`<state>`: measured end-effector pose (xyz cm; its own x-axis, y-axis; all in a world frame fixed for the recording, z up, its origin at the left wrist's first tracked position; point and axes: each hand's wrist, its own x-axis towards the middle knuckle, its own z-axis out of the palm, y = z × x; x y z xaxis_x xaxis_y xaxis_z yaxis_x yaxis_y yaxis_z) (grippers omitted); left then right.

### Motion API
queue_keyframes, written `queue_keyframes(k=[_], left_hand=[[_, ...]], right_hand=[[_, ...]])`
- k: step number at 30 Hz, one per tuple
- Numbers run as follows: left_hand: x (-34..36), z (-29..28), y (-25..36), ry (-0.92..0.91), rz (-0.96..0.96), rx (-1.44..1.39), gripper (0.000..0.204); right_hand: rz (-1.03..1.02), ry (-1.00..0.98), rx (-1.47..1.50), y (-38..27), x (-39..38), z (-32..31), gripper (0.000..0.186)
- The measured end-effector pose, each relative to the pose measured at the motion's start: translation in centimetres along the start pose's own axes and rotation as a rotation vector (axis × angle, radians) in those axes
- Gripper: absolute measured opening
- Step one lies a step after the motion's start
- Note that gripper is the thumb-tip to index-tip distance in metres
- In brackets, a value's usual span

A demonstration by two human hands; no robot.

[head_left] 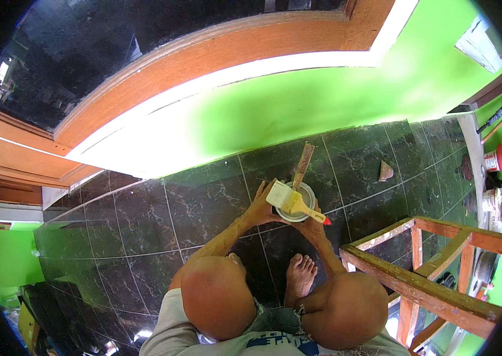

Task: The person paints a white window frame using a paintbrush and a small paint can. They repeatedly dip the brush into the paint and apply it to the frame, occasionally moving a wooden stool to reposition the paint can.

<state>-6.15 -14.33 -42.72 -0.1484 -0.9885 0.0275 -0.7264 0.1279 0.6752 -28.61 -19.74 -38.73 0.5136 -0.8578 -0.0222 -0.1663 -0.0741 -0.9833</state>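
Note:
A paint can (312, 194) stands in front of my knees, and both hands are round its sides. My left hand (260, 206) is curved against its left side, with the fingertips partly out of sight. On the near right side, my right hand (311, 225) clasps the can, its fingers mostly hidden behind the can and the brush. A wide paintbrush (298, 204) lies across the can's top, its pale bristles to the left and its yellow, red-tipped handle to the right. A flat wooden stick (304, 165) leans out of the can towards the wall.
Dark tiles (203, 196) cover the floor. A bright green wall (275, 113) rises ahead, below a wood-framed dark pane (144, 65). At the right stands a paint-spotted wooden frame (423, 291). A small pinkish scrap (385, 171) lies on the tiles. Several containers (494, 160) line the far right.

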Motion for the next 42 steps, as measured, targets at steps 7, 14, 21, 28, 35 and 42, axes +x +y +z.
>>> queue_keyframes(k=[7, 14, 21, 28, 35, 42], left_hand=[[0.8, 1.1, -0.9, -0.043, 0.069, -0.225, 0.107], [0.2, -2.8, 2.9, 0.005, 0.009, -0.595, 0.077], [-3.4, -8.7, 8.2, -0.123, -0.096, -0.602, 0.064], [-5.9, -19.9, 18.1, -0.198, -0.163, -0.653, 0.054], [-7.9, -34.6, 32.7, -0.236, -0.217, -0.808, 0.052], [-9.0, -49.9, 48.1, -0.199, -0.218, -1.096, 0.051]], right_hand=[[0.132, -0.012, -0.028, -1.6, -0.8, -1.6, 0.099], [0.197, 0.021, -0.086, -6.6, -1.4, -2.7, 0.099], [0.209, 0.031, -0.123, -19.8, -2.3, -4.4, 0.098], [0.182, 0.035, -0.138, -37.2, -3.5, -6.7, 0.098], [0.135, 0.003, -0.131, -55.6, -5.6, -8.9, 0.097], [0.112, -0.045, -0.147, -70.8, -7.6, -12.1, 0.097]])
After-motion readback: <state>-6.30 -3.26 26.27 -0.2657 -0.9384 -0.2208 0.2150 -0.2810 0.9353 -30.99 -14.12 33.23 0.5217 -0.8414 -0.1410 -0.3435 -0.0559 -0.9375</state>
